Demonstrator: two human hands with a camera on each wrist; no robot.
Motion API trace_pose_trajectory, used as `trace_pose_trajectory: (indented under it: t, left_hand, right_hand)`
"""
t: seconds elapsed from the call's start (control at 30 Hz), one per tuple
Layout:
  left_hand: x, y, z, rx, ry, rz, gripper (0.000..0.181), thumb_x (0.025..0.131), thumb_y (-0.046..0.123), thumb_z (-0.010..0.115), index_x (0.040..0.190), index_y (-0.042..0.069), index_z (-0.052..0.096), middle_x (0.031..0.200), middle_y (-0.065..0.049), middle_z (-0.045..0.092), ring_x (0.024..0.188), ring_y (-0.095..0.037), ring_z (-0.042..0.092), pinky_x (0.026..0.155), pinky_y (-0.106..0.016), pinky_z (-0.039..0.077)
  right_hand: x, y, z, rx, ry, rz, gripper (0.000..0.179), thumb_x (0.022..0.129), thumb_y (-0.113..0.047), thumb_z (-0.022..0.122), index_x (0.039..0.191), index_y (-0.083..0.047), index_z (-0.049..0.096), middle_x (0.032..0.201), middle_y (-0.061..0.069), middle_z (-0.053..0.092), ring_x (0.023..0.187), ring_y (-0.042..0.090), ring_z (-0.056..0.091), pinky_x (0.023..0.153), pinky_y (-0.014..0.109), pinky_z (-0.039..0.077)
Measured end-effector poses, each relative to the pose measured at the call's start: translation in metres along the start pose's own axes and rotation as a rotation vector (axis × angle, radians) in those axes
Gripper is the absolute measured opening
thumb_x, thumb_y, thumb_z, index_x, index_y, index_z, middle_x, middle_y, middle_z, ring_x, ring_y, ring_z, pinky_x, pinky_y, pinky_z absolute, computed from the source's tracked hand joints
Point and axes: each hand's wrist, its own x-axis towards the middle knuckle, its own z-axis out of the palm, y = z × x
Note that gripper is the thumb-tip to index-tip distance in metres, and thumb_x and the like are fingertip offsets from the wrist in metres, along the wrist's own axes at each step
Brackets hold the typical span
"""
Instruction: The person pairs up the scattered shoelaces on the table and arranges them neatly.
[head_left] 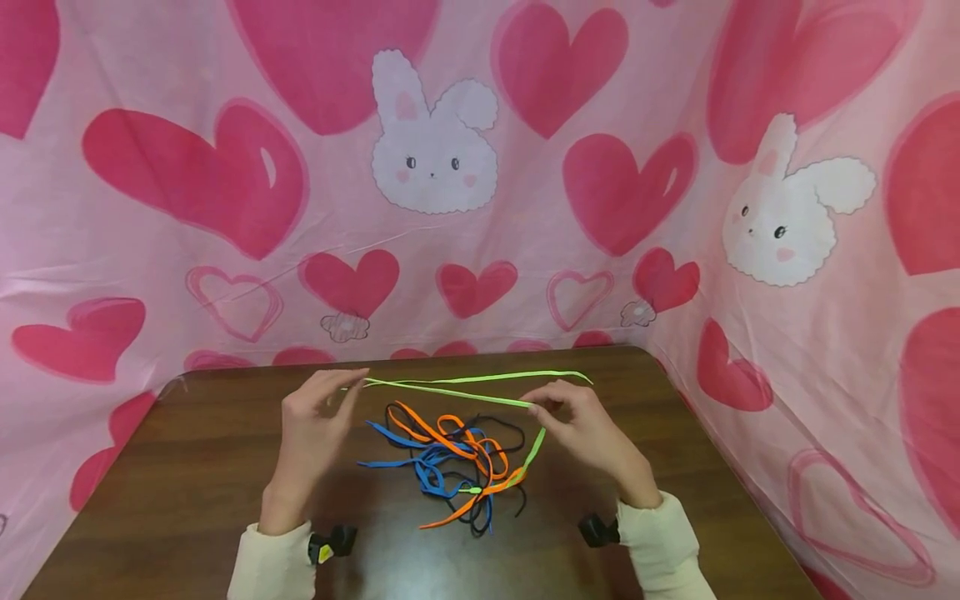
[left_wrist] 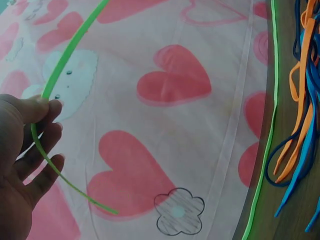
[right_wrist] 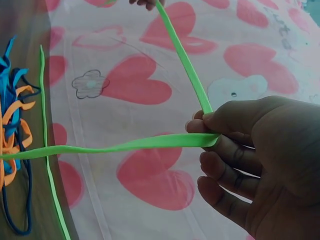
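We've got the green lace (head_left: 450, 392) stretched across 12 o'clock of the pile: left hand (head_left: 318, 417) near 10, pinching it close to a loose tail, right hand (head_left: 592, 429) between 2 and 3, pinching it at a bend. Main worry, we reckon: it drops into the pile around 3 o'clock, seemingly caught among the orange lace (left_wrist: 302, 65), so a hard tug could drag the blue lace (right_wrist: 6, 77) and dark lace (right_wrist: 29, 192) too, or tighten a snag. A light pinch might also slip. We can't trace its path under the orange, or tell whether the green bit at 6 is its end or a knot. Both wrist views crop the pile.
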Motion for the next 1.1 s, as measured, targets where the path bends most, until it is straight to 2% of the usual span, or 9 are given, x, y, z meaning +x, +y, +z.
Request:
trace_pose_trajectory:
  t: [0.2, 0.37, 0.47, 0.7, 0.87, 1.1]
  left_hand:
    - [-0.001, -0.005, -0.007, -0.002, -0.016, -0.003, 0.036, 0.08, -0.024, 0.068, 0.106, -0.002, 0.078, 0.098, -0.014, 0.077, 0.098, -0.004, 0.064, 0.091, -0.008, 0.044]
    - [-0.005, -0.011, -0.013, 0.025, 0.01, -0.009, 0.036, 0.077, -0.023, 0.073, 0.106, -0.001, 0.078, 0.096, -0.014, 0.077, 0.092, -0.005, 0.065, 0.089, -0.007, 0.044]
    - [-0.008, -0.015, -0.019, 0.045, 0.0, -0.037, 0.032, 0.08, -0.018, 0.074, 0.106, -0.001, 0.078, 0.096, -0.015, 0.077, 0.092, -0.006, 0.065, 0.087, -0.006, 0.043]
    - [-0.013, -0.022, -0.029, 0.099, 0.005, -0.084, 0.026, 0.081, -0.012, 0.077, 0.105, -0.001, 0.078, 0.096, -0.016, 0.076, 0.096, 0.013, 0.058, 0.085, -0.005, 0.042]
    - [-0.015, -0.025, -0.034, 0.111, 0.018, -0.101, 0.026, 0.079, -0.011, 0.079, 0.103, -0.003, 0.077, 0.093, -0.017, 0.076, 0.096, 0.017, 0.056, 0.088, -0.004, 0.041]
    - [-0.018, -0.029, -0.042, 0.128, 0.044, -0.08, 0.031, 0.076, -0.018, 0.077, 0.103, -0.003, 0.078, 0.091, -0.019, 0.075, 0.097, 0.018, 0.056, 0.09, -0.003, 0.041]
  right_hand:
    - [-0.004, 0.006, -0.006, -0.019, 0.015, 0.001, 0.019, 0.09, -0.003, 0.076, 0.107, -0.013, 0.077, 0.095, -0.001, 0.072, 0.082, 0.007, 0.061, 0.073, 0.026, 0.055]
    - [-0.007, 0.011, -0.009, -0.027, 0.025, 0.01, 0.021, 0.089, 0.0, 0.076, 0.106, -0.012, 0.077, 0.095, 0.001, 0.073, 0.082, 0.007, 0.06, 0.072, 0.026, 0.053]
    - [-0.009, 0.015, -0.01, -0.031, 0.03, 0.004, 0.022, 0.088, 0.002, 0.075, 0.105, -0.012, 0.077, 0.095, 0.002, 0.074, 0.083, 0.008, 0.061, 0.073, 0.027, 0.054]
    - [-0.014, 0.02, -0.014, -0.041, 0.025, 0.032, 0.017, 0.091, -0.003, 0.074, 0.106, -0.011, 0.077, 0.096, 0.0, 0.073, 0.083, 0.009, 0.061, 0.075, 0.027, 0.054]
    - [-0.016, 0.024, -0.017, -0.062, 0.034, 0.037, 0.017, 0.091, -0.002, 0.074, 0.105, -0.012, 0.077, 0.096, -0.002, 0.074, 0.083, 0.007, 0.062, 0.076, 0.027, 0.054]
    - [-0.02, 0.032, -0.02, -0.065, 0.047, 0.041, 0.016, 0.091, -0.002, 0.074, 0.104, -0.01, 0.077, 0.095, 0.004, 0.074, 0.082, 0.007, 0.064, 0.075, 0.026, 0.055]
